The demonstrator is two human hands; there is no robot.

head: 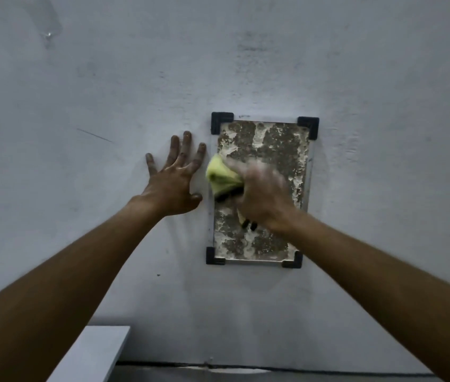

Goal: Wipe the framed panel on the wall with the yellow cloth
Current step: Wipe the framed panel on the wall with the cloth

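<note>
Yellow cloth [222,176] is bunched in my right hand [262,199], a little right of the middle of the frame. My right fingers are curled around it and press it against the left part of the panel [273,150]. This hand is blurred, so I cannot tell exactly how each finger lies, but the cloth is clearly held and not loose. Its yellow end comes out on the left side of my fist, close to the left edge of the panel.

My left hand [175,180] lies flat on the grey wall [108,92], just beside the panel on its left. The fingers are spread wide and hold nothing. I think it only supports me.

The panel hangs at the centre of the frame, with four black corner pieces [221,122]. Its surface is spotted brown and white almost everywhere: above my right hand, on the right strip, and below it down to the bottom edge. I see no area that looks really clean. So I judge the wiping is in hand but far from finished; most of the panel remains to be done, if the marks can come off at all.

At the lower left of the frame is a pale flat ledge [94,351].
</note>
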